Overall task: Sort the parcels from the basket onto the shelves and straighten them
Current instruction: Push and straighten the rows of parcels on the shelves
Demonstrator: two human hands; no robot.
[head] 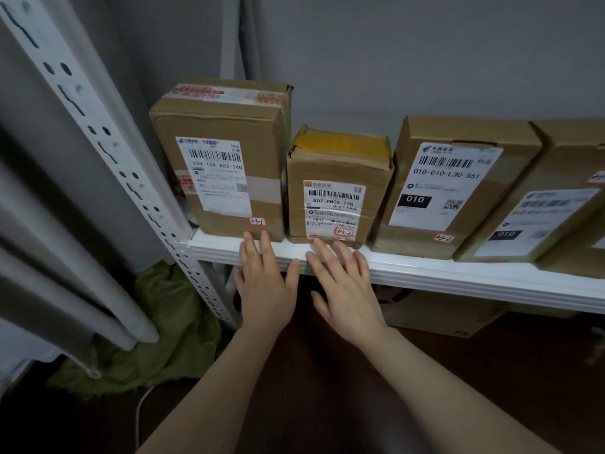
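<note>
Several parcels [337,191] on white shelf [458,273] (grey wall [425,60] behind), dark floor [327,371] below.

Brown cardboard parcels [337,188] stand upright in a row on the white shelf [425,273], shipping labels facing me.

Dim, soft even light, wide-angle edge warp, slight blur

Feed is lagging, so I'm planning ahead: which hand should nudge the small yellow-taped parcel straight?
Probably right. The right hand reaches the bottom front of the small yellow-taped parcel with straight fingers; the left hand is at the taller parcel beside it.
</note>
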